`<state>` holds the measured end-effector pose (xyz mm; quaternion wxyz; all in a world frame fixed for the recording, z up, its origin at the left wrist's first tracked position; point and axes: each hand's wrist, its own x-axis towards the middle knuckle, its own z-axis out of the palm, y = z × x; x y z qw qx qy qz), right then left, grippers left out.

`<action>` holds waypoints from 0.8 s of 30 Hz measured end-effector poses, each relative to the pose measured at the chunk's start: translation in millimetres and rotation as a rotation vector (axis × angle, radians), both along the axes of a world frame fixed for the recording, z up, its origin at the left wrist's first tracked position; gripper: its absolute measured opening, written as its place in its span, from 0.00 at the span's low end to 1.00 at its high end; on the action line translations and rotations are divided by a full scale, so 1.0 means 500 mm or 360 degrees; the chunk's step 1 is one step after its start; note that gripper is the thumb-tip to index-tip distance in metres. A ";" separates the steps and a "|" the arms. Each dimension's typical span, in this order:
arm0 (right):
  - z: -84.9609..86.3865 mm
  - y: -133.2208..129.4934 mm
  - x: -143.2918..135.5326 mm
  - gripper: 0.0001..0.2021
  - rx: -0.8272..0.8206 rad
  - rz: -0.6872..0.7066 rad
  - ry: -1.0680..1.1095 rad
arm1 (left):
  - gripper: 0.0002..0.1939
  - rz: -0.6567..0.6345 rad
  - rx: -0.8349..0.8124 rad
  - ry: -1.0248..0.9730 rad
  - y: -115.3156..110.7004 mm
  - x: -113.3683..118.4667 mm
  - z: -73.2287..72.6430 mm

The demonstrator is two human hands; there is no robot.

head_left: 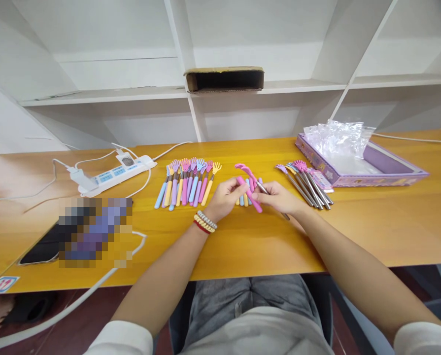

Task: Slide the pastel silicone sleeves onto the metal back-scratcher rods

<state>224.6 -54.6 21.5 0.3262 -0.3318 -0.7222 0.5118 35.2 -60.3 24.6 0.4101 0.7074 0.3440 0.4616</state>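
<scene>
My left hand is closed on a pink handle sleeve, which slants down toward the right. In my right hand is a pink back scratcher with a metal rod, its hand-shaped head pointing left. The rod crosses close to the sleeve; whether they touch I cannot tell. Beneath my hands lie several loose handle sleeves, partly hidden. Left of my hands, back scratchers with coloured handles lie in a row. Bare-rod back scratchers are bunched to the right.
A purple box holding clear plastic bags stands at the right. At the left are a white power strip with cables and a dark phone-like object. White shelves with a cardboard box rise behind the table.
</scene>
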 end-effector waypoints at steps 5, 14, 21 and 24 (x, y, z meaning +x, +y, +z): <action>0.006 0.022 0.016 0.22 -0.0249 -0.0299 0.0393 | 0.12 0.0234 -0.0008 -0.0210 0.016 -0.014 -0.008; 0.030 0.029 0.035 0.28 -0.0326 -0.0690 0.0659 | 0.15 0.0283 0.0724 0.0816 0.005 -0.024 -0.009; 0.019 0.038 0.042 0.23 -0.0279 -0.0750 0.0820 | 0.13 0.0240 0.0710 0.0929 0.008 -0.025 -0.016; 0.014 0.040 0.039 0.20 -0.0330 -0.0746 0.0860 | 0.13 0.0221 0.0683 0.0906 0.003 -0.023 -0.016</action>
